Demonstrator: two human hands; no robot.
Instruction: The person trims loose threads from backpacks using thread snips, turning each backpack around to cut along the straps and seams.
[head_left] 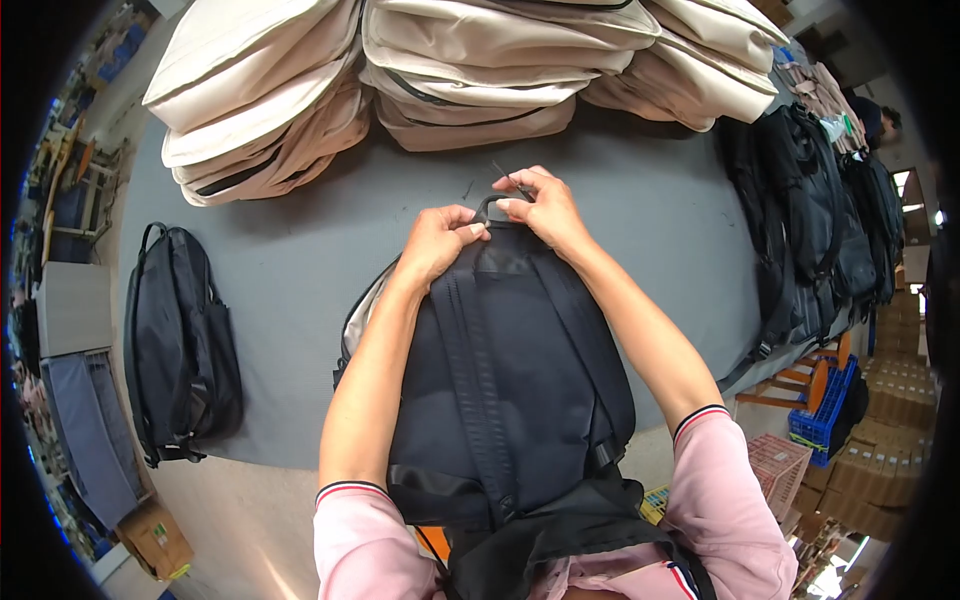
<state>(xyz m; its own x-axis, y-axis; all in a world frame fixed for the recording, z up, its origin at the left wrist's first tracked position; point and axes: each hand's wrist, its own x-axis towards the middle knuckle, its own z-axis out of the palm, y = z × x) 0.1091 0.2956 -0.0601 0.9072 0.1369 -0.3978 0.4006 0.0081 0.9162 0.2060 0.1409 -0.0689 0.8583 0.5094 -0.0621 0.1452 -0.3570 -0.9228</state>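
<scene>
A dark navy backpack (525,370) lies with its strap side up on the grey table's near edge, against my body. My left hand (440,240) is closed, thumb and fingers pinching the base of the backpack's black top handle (484,208). On the other side of that loop, my right hand (545,212) is closed, its thumb at the handle. A thin dark pointed thing (513,183) sticks out between its fingers; its kind is too small to make out. Part of the handle is hidden behind the fingers.
Stacks of beige bags (480,60) line the far side of the grey table (300,300). A black backpack (180,340) lies at the left edge, and several dark backpacks (800,210) crowd the right. Beyond stand a blue crate (828,415) and cardboard boxes (885,430).
</scene>
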